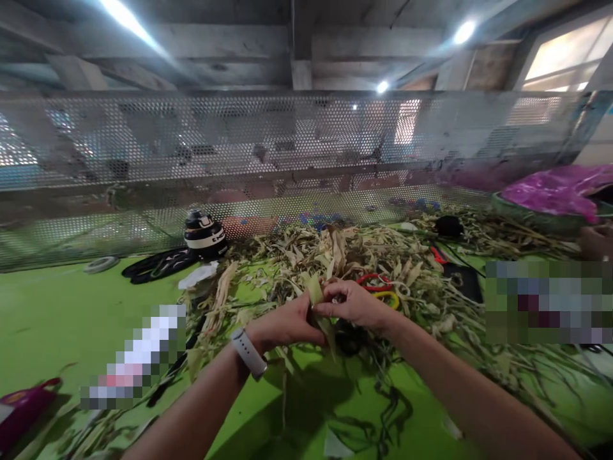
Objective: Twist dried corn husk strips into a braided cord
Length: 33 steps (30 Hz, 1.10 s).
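Note:
My left hand (292, 321), with a pale watch on its wrist, is closed on a pale green strip of husk (315, 289) near the middle. Against the same strip, the fingers of my right hand (348, 301) are pinched together from the right. A heap of dried husks (282, 252) lies around and behind both hands on the green table (43, 313). Just beyond my right hand are a red ring-shaped handle (374, 279) and a yellow one (390, 296). Something dark sits under my right hand, its shape unclear.
A black bottle with a white band (205, 235) stands at the back left. Purple plastic (555, 190) covers a green basin (527, 216) at the right, with a person's hand (596, 241) near it. A perforated metal screen (268, 153) runs behind the table.

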Motion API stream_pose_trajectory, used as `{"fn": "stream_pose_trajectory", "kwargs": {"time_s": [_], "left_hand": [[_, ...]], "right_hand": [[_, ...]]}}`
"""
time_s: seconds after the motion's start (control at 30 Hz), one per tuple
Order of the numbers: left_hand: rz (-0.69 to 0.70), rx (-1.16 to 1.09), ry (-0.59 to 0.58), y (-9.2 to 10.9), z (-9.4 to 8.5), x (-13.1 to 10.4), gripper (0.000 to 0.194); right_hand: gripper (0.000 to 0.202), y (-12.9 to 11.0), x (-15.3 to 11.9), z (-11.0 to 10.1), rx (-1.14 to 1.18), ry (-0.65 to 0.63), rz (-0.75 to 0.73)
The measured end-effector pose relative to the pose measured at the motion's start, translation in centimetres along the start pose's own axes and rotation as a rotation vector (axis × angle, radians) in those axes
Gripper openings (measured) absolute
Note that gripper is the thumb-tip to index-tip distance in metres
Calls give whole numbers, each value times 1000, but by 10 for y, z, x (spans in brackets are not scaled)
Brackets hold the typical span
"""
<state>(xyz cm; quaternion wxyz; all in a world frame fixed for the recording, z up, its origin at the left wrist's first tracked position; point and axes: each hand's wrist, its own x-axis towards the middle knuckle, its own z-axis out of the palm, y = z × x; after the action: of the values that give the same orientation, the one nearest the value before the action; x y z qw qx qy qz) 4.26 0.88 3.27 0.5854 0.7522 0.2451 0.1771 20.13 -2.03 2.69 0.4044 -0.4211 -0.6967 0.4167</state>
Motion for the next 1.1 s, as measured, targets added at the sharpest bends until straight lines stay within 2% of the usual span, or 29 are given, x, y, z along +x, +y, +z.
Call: {"fn": "stream_pose_trajectory", "kwargs": {"time_s": [0.07,0.13,0.23,0.33,0.4,0.47,0.6,0.77,0.93,1.1], "left_hand": [[-2,20,-17,1,0,0,56],[3,-26,-11,2,0,0,52],[16,-251,147,0,4,-2,47],[-61,-514,305,-3,12,-6,39],[-118,-626,296,-6,17,-11,33],[-150,-694,233,-8,21,-15,28],[-152,-733,161,-11,28,-20,31],[-128,-684,177,-16,37,-20,25],[-109,-817,233,-20,43,-18,18],[-84,-882,229,-19,46,-20,26]], "right_hand": [[31,0,0,3,109,-33,72],[34,-1,0,5,181,10,85],[33,-2,1,3,229,166,60],[32,-3,3,0,231,321,64],[31,-2,4,-1,219,374,73],[30,-1,4,0,205,404,82],[29,4,6,3,177,448,78],[28,6,6,6,227,459,126],[25,4,4,13,357,458,199],[25,8,2,19,478,464,285]]}}
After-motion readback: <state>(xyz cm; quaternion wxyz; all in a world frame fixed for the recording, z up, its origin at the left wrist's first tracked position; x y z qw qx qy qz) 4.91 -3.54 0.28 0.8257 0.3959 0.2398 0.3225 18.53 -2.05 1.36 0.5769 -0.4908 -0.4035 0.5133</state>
